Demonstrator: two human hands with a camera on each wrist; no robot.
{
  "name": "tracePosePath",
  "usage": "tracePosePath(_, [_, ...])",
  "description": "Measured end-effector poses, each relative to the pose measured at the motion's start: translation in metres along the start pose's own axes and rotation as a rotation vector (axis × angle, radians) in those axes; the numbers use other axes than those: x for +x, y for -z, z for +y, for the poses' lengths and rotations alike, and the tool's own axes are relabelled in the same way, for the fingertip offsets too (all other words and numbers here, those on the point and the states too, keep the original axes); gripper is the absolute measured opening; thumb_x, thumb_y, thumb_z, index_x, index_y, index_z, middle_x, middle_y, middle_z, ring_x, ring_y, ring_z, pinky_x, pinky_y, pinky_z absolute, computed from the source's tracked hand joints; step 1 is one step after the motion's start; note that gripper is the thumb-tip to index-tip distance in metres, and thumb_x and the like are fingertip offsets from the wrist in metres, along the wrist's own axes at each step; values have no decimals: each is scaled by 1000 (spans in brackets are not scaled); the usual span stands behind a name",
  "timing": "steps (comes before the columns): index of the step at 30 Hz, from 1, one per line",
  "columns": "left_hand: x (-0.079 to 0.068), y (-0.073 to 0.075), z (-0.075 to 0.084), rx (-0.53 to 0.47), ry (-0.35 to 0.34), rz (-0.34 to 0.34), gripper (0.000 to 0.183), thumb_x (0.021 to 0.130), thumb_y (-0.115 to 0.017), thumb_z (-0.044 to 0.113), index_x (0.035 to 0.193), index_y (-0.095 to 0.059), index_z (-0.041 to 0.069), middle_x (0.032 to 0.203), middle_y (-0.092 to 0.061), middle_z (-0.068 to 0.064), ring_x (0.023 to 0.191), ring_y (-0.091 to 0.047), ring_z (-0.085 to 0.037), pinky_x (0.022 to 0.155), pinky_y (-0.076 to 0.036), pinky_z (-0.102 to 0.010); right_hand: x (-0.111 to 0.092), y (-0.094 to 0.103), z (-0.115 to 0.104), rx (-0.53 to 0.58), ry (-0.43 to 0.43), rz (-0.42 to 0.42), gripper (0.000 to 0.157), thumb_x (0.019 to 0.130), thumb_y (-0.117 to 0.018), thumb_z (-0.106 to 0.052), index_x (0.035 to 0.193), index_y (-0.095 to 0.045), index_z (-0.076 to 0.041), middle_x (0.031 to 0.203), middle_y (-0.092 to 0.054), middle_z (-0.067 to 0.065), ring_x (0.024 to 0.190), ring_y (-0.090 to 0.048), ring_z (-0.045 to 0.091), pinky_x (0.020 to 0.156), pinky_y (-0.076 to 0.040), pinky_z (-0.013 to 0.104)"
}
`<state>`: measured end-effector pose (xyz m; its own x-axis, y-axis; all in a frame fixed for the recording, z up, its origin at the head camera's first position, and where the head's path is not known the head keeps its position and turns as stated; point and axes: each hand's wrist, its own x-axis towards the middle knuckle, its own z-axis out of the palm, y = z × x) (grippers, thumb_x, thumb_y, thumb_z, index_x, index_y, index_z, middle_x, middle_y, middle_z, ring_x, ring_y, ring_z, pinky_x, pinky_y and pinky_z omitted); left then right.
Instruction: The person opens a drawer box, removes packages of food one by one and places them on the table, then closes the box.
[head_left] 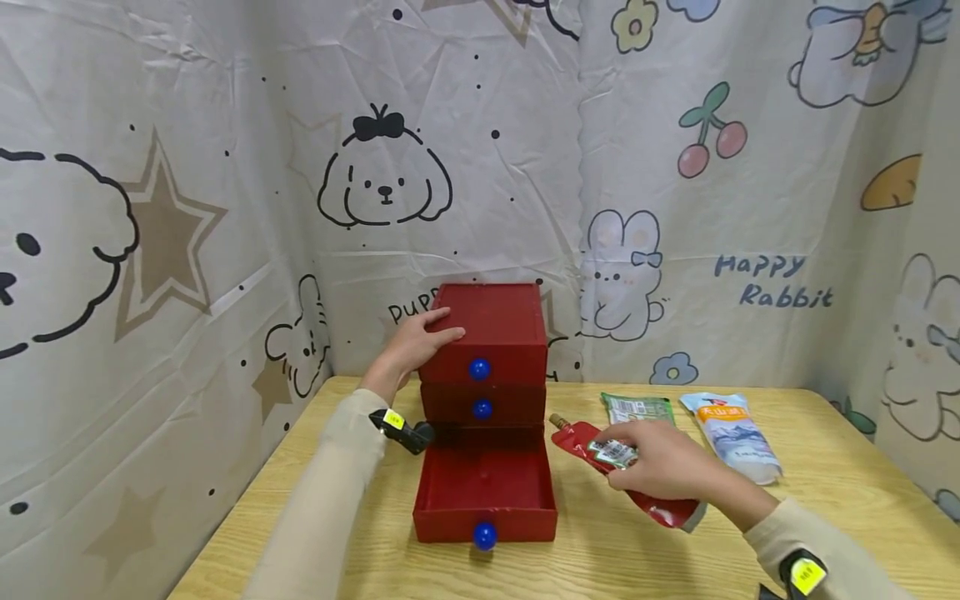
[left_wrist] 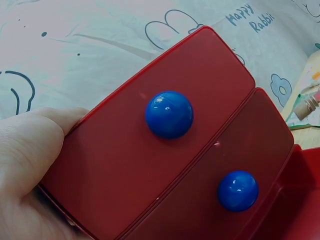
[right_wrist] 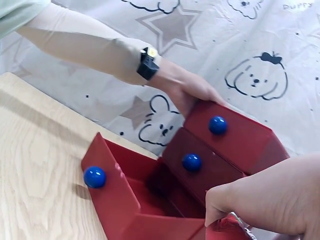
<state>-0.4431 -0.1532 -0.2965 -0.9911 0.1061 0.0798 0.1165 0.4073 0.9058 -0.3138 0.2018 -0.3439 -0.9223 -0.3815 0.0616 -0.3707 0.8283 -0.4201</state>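
A red drawer cabinet point(head_left: 487, 312) with round blue knobs stands on the table. Its bottom drawer point(head_left: 485, 525) is pulled out, and the visible inside holds nothing. My left hand point(head_left: 408, 350) rests on the cabinet's upper left edge, straight fingers lying across the top. In the left wrist view that hand point(left_wrist: 30, 155) touches the side beside the upper blue knob point(left_wrist: 169, 114). To the right of the drawer, my right hand point(head_left: 663, 462) pinches a red spouted pouch point(head_left: 577, 437) between thumb and fingers. The pouch's capped end points toward the cabinet; the hand hides its middle.
Behind the right hand lie a green packet point(head_left: 637, 407) and a blue and white bag point(head_left: 735, 433). A printed cloth point(head_left: 480, 167) hangs behind and at both sides of the wooden table point(head_left: 600, 558). The cabinet's two upper drawers are closed.
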Motion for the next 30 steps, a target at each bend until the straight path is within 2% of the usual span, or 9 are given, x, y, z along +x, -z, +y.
tracePosePath(5, [1, -1, 0, -5, -3, 0, 68, 99, -71, 35, 159, -44, 16, 164, -30, -16, 133, -45, -38, 110, -40, -55, -5, 2, 19, -5, -55, 33, 50, 76, -81, -24, 125, -74, -15, 106, -67, 9, 79, -57, 21, 57, -50, 35])
tracePosePath(9, [0, -2, 0, -10, 2, -4, 69, 99, -71, 35, 159, -44, 16, 164, -30, -16, 133, -45, -39, 110, -41, -56, -9, 1, 32, 38, -117, 37, 53, 77, -81, -24, 128, -72, -13, 108, -66, 14, 77, -57, 21, 55, -50, 35])
tracePosePath(15, [-1, -2, -1, -4, -10, 0, 68, 99, -71, 35, 159, -45, 15, 164, -30, -16, 133, -44, -38, 110, -40, -55, -16, -4, 47, 46, -171, 42, 54, 78, -80, -25, 130, -69, -11, 103, -65, 9, 73, -56, 21, 56, -48, 36])
tracePosePath(18, [0, -2, -2, -1, -14, 0, 68, 99, -71, 35, 159, -44, 15, 164, -30, -16, 133, -45, -39, 110, -40, -55, -20, -7, 53, 24, -194, 31, 54, 80, -81, -27, 130, -69, -13, 101, -64, 9, 76, -54, 22, 57, -47, 36])
tracePosePath(20, [0, -2, -2, -2, -15, -1, 68, 99, -71, 35, 159, -44, 15, 164, -31, -16, 134, -45, -38, 110, -39, -55, -22, -9, 55, 8, -202, 24, 53, 80, -81, -28, 129, -69, -14, 106, -65, 10, 79, -54, 23, 59, -46, 36])
tracePosePath(26, [3, -1, -3, 10, -25, 8, 68, 100, -70, 35, 159, -45, 14, 164, -30, -17, 140, -38, -35, 115, -32, -53, -28, -15, 60, -14, -230, 12, 53, 77, -81, -28, 127, -70, -15, 92, -60, 7, 76, -53, 22, 60, -45, 36])
tracePosePath(30, [3, -1, -3, 1, -12, 8, 68, 99, -71, 35, 159, -45, 16, 164, -31, -16, 137, -42, -37, 113, -35, -55, -31, -18, 62, -17, -249, 9, 55, 78, -81, -28, 129, -68, -13, 85, -57, 6, 72, -53, 21, 57, -45, 36])
